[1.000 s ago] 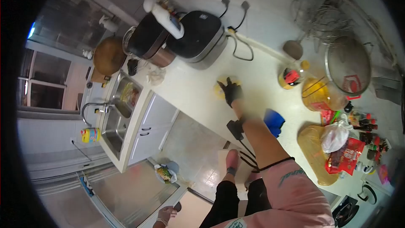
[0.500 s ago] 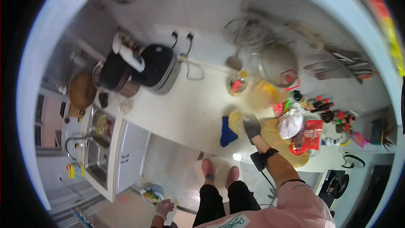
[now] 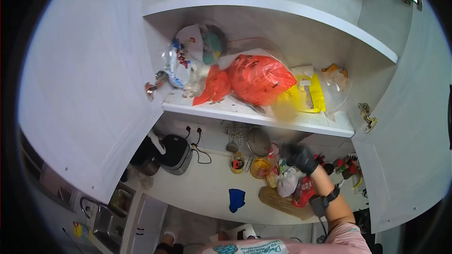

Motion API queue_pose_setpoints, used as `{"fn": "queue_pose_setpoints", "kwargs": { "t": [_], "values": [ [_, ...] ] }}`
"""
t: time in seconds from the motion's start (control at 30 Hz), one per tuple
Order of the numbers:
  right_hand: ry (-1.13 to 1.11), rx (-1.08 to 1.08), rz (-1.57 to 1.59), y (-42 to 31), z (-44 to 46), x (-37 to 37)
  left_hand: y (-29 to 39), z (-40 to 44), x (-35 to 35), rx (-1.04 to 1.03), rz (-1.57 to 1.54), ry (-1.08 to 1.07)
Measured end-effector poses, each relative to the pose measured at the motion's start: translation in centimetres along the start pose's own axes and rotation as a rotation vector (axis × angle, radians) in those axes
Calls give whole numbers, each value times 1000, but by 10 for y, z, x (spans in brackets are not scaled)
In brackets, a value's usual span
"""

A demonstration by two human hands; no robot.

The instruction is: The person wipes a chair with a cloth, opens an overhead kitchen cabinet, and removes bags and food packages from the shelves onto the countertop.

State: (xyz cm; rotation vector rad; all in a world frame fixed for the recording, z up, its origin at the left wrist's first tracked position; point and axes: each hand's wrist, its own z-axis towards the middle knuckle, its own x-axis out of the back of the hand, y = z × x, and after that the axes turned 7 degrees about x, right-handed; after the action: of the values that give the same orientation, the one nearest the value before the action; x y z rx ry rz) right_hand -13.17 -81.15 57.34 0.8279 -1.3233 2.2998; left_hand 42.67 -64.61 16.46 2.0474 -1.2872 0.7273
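My right hand [image 3: 300,157], in a black glove, is raised over the back right of the counter, below the open wall cabinet. Motion smears its fingers, so its grip is unclear. A blurred yellowish thing [image 3: 284,109] appears above it at the shelf's front edge; whether the hand touches it cannot be made out. On the shelf [image 3: 254,117] lie a red plastic bag [image 3: 260,80], a yellow packet [image 3: 308,95] and clear bags [image 3: 335,82]. A blue cloth [image 3: 237,200] lies on the counter [image 3: 207,186]. My left hand is out of view.
Cabinet doors stand open at left [image 3: 89,75] and right [image 3: 405,146]. Below are a black cooker [image 3: 174,153], an oil jug [image 3: 260,168], a sauce jar [image 3: 237,163], a white bag [image 3: 287,182], a red packet [image 3: 305,192], several bottles and a sink [image 3: 107,226].
The view has tilted up to the open cabinet. My right hand has left the blue cloth's side and risen over the back right of the counter. The clear-gloved hand at lower left has gone from view.
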Motion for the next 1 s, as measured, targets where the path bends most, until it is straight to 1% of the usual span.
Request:
{"fn": "queue_pose_setpoints", "kwargs": {
  "t": [0.03,0.07,0.1,0.13,0.17,0.2,0.23,0.27,0.3,0.37,0.4,0.43,0.47,0.53,0.57,0.6,0.63,0.67,0.7,0.77,0.8,0.83,0.9,0.97,1.0],
  "values": [
    [157,86,-66,-32,23,19,14,-2,11,69,-217,58],
    [251,178,-118,-58,46,36,16,-1,21,-86,-169,78],
    [399,250,-151,-89,67,51,25,-6,33,-130,-285,94],
    [439,319,-445,-94,94,63,38,-16,49,-177,-399,105],
    [459,399,-357,-117,115,69,54,-32,60,-140,-544,105],
    [463,346,-304,-125,135,72,70,-48,70,-106,-691,111],
    [409,328,-475,-125,156,75,71,-43,70,-51,-954,24],
    [387,366,-549,-124,173,74,71,-43,71,6,-1216,-65],
    [378,380,-544,-128,187,68,68,-48,72,11,-1232,-59],
    [240,228,-662,-137,211,55,61,-61,73,-9,-1193,-7],
    [206,221,-713,-142,220,46,52,-66,72,-4,-1207,-1],
    [200,234,-710,-146,231,36,37,-67,67,45,-1050,30],
    [149,252,-758,-149,243,25,21,-68,62,92,-889,59],
    [89,283,-822,-163,260,3,-22,-68,36,132,-826,111],
    [88,290,-821,-171,269,-12,-27,-86,35,193,-879,105],
    [25,270,-742,-181,277,-28,-31,-105,37,255,-932,101],
    [-38,249,-662,-190,286,-44,-78,-67,-7,270,-789,-8],
    [-23,298,-634,-184,302,-68,-115,-39,-39,268,-640,-115],
    [-8,347,-605,-177,317,-92,-123,-52,-48,285,-474,-118],
    [-124,223,-641,-195,329,-127,-127,-69,-51,251,-249,-85],
    [-135,165,-557,-206,328,-139,-134,-72,-56,205,-149,-68],
    [-93,138,-572,-197,341,-158,-138,-74,-63,154,-53,-45],
    [-15,56,-502,-196,351,-179,-146,-76,-76,43,135,23],
    [-29,-18,-466,-185,364,-186,-145,-73,-84,-122,306,157],
    [-41,-57,-433,-189,362,-185,-149,-72,-90,-52,267,132]
  ]
}}
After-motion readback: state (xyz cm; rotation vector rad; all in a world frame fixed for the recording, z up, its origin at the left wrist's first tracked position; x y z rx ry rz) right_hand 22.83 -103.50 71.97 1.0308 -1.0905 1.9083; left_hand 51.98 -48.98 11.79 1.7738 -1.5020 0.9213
